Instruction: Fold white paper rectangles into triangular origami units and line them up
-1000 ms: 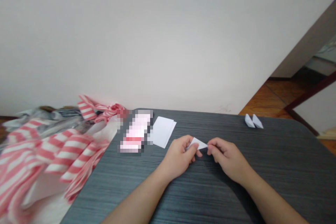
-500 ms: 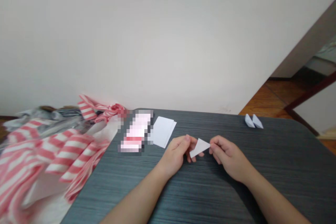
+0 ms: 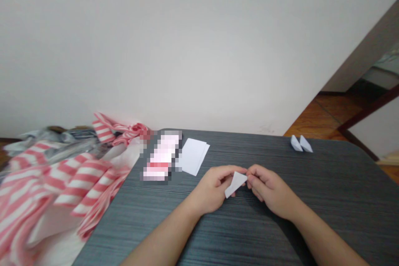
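Note:
A small white folded paper triangle (image 3: pixel 236 183) is held between both hands just above the dark grey table (image 3: pixel 255 232). My left hand (image 3: pixel 213 189) curls its fingers around the triangle's left side. My right hand (image 3: pixel 269 191) pinches its upper right corner with thumb and fingertips. The two hands almost touch at the top of the paper.
A small stack of white paper sheets (image 3: pixel 193 156) lies behind the hands, beside a blurred pink-and-white object (image 3: pixel 162 156). Two finished folded white pieces (image 3: pixel 301 143) sit at the far right edge. Red-and-white striped cloth (image 3: pixel 62 191) is heaped left of the table.
The triangle has turned from lying nearly flat and pointing right to hanging with its tip down-left. My left hand has closed around it and both hands have drawn together.

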Motion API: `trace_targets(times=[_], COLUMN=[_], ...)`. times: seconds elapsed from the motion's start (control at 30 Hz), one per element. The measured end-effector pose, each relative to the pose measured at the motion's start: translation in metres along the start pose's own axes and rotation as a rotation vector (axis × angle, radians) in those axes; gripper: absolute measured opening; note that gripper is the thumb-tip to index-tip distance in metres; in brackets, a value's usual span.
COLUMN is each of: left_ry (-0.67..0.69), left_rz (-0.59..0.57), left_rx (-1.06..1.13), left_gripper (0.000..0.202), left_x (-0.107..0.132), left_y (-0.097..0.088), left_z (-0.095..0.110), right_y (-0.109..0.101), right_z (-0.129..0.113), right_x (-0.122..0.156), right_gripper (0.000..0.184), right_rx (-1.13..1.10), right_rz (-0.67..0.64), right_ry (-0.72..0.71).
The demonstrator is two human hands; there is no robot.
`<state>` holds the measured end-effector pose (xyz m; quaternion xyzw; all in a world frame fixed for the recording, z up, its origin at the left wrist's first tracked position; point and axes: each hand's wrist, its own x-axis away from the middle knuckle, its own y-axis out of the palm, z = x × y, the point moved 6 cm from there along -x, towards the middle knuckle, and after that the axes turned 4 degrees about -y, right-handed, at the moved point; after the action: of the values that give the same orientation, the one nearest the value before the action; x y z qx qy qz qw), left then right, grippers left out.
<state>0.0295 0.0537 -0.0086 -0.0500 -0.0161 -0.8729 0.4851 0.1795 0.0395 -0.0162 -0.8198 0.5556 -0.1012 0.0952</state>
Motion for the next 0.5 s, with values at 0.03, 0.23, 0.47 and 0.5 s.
trace_targets(times=[0.03, 0.23, 0.47, 0.5], left_ry=[0.024, 0.092, 0.103, 0.085], left_rz=[0.013, 0.0, -0.009, 0.003], left_rx=[-0.048, -0.107, -0.169, -0.159], left_gripper=[0.026, 0.021, 0.016, 0.016], left_x=[0.0, 0.0, -0.001, -0.001], left_y=[-0.001, -0.001, -0.002, -0.003], left_z=[0.002, 0.009, 0.009, 0.007], right_y=[0.0, 0.0, 0.004, 0.004], right_z=[0.0, -0.007, -0.008, -0.008], right_x=[0.0, -0.001, -0.001, -0.001], right_gripper=[0.021, 0.018, 0.014, 0.015], right_rx=[0.006, 0.098, 0.116, 0.122], right_rz=[-0.001, -0.016, -0.071, -0.06], right_ry=[0.001, -0.023, 0.001, -0.003])
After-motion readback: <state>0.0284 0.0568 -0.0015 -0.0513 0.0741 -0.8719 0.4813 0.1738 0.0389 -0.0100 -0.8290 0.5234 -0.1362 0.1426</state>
